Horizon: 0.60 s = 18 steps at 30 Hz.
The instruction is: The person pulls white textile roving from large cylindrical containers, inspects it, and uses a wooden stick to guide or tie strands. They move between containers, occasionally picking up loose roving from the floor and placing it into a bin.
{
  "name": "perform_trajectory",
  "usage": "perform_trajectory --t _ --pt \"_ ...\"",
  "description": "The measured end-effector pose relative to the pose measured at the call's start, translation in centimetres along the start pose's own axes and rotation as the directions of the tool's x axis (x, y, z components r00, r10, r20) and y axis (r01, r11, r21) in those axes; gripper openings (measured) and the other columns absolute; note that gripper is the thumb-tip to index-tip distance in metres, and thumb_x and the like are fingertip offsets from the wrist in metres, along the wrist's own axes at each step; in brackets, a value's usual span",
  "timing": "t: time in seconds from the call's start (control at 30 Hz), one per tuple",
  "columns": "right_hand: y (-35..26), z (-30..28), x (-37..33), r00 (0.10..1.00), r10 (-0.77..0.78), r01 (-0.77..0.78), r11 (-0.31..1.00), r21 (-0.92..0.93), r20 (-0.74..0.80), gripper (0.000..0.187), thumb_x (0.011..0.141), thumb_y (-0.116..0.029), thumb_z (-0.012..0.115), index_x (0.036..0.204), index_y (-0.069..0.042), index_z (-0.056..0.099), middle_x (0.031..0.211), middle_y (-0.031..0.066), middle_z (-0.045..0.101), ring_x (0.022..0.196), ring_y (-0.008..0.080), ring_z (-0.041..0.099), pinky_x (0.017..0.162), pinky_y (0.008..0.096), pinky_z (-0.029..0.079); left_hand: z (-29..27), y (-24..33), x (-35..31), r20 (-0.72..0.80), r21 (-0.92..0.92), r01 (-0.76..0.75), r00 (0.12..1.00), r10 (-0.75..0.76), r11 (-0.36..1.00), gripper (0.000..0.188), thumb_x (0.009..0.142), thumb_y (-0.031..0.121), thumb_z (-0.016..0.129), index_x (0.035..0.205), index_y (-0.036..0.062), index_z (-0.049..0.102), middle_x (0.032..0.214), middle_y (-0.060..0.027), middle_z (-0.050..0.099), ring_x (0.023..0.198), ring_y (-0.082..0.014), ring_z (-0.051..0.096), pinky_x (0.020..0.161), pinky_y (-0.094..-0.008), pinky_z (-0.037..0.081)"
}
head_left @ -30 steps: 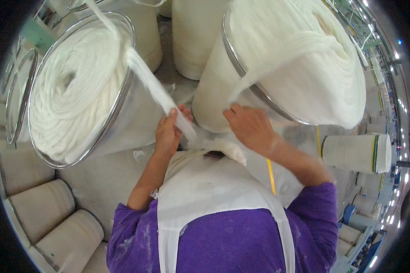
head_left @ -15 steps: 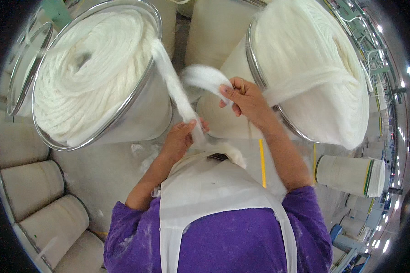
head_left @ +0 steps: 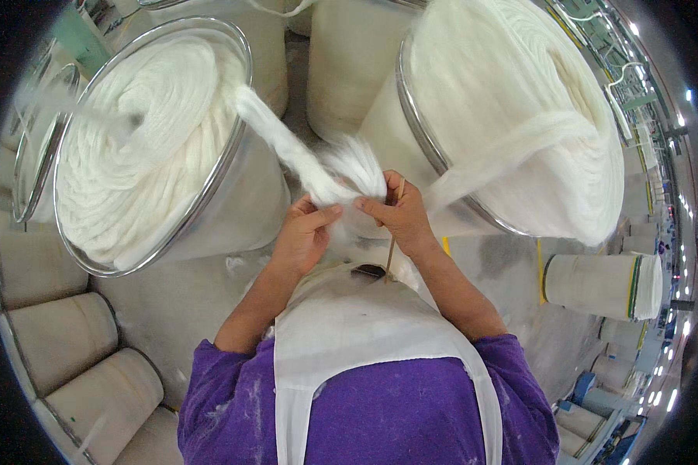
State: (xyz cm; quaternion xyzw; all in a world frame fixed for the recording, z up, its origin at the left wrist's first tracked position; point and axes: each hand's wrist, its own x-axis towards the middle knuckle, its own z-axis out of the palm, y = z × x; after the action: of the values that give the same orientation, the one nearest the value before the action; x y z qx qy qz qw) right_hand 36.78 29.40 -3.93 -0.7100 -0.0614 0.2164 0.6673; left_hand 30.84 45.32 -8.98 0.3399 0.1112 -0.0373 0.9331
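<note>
In front of my apron, my left hand [head_left: 309, 230] is closed on the end of a thick white fibre sliver [head_left: 279, 143] that runs down from the left can [head_left: 244, 186]. Close beside it, my right hand [head_left: 402, 215] pinches a frayed sliver end [head_left: 358, 164], whose loose fibres fan upward. The two ends meet between my thumbs; whether they are joined I cannot make out. A thin wooden stick [head_left: 391, 252] also sits in my right hand, pointing down toward the apron. Another sliver [head_left: 512, 151] hangs from the right can's coil and passes behind my right hand.
The tall right can [head_left: 380, 128] has a metal rim and an overflowing white coil. More cans [head_left: 62, 337] line the left side, and one lies at a slant on the right [head_left: 593, 285]. Grey floor [head_left: 186, 310] with yellow lines shows between them.
My right hand has come down and left with its sliver end, up against my left hand. The wooden stick now shows plainly. The view has shifted slightly.
</note>
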Motion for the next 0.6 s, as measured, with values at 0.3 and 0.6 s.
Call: perform_trajectory --t 0.3,0.6 --pt "-1.3 -0.3 -1.0 0.973 -0.212 0.179 0.941 -0.288 -0.09 0.025 0.079 -0.02 0.072 0.093 -0.002 0.06 0.073 0.0019 0.06 0.058 0.0079 0.052 0.052 0.0245 0.042 0.2 0.5 1.3 -0.021 -0.188 0.176 0.983 -0.184 0.966 0.026 0.086 0.008 0.06 0.11 -0.0021 0.056 0.108 -0.0099 0.062 0.1 -0.0187 0.059 0.089 -0.0338 0.045" --pt "-1.4 0.3 -1.9 0.946 -0.317 0.277 0.679 -0.68 0.069 0.024 0.077 -0.021 0.072 0.093 -0.006 0.062 0.081 0.0116 0.064 0.06 0.0227 0.062 0.055 0.0328 0.047 4.1 2.1 0.4 0.042 -0.112 -0.086 0.995 0.091 0.99 0.042 0.087 -0.004 0.052 0.128 0.0015 0.043 0.12 -0.0147 0.058 0.113 -0.0242 0.054 0.1 -0.0369 0.04"
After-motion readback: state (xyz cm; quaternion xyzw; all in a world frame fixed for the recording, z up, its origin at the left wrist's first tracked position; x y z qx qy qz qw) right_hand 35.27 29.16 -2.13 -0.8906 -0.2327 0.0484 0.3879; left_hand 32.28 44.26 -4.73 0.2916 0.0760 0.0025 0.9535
